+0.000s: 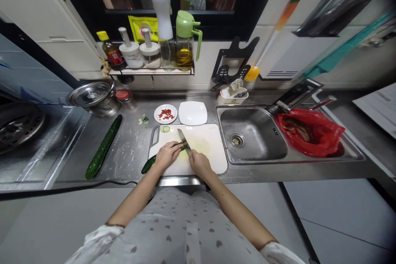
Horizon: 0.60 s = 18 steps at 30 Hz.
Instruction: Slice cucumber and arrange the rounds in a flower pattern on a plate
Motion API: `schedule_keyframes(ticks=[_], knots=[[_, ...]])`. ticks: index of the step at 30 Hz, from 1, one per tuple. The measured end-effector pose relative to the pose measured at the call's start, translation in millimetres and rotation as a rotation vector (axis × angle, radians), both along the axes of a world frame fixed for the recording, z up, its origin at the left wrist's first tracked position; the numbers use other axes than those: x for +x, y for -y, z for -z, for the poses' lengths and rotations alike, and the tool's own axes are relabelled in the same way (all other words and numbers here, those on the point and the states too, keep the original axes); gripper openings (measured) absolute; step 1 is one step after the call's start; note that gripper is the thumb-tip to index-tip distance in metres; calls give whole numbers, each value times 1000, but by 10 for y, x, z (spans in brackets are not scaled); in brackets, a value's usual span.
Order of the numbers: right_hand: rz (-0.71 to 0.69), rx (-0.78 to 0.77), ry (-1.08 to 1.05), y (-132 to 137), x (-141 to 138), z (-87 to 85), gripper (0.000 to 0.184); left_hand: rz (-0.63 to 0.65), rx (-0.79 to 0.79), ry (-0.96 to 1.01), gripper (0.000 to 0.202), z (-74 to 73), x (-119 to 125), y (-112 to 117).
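Observation:
On the white cutting board, my left hand is closed over a dark green cucumber, whose one end sticks out at the lower left of the board. My right hand grips a kitchen knife by its handle. The blade points up and left, right beside my left fingertips and the cucumber's cut end. Most of the cucumber is hidden under my left hand. A few pale cucumber slices lie at the board's upper left corner.
A whole cucumber lies left of the board. Behind stand a plate of chopped red pieces and a white plate. Cucumber ends lie on the counter. At right are the sink and a red bag.

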State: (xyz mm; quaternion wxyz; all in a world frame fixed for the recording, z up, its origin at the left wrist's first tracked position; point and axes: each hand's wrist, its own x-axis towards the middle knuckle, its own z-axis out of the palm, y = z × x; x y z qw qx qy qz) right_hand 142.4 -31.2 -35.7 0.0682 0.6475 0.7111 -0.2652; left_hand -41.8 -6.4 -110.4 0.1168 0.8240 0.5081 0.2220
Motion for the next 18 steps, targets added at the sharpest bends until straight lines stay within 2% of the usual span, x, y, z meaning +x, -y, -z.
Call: schedule_keyframes(ticks=[7,18], knots=[[-17,-42,30,39,-6,-2,29,-6,9,-6,28,6,4,3],[-60,-42,20,218,180,14,26,-14,-5,20,27,-25,7,-6]])
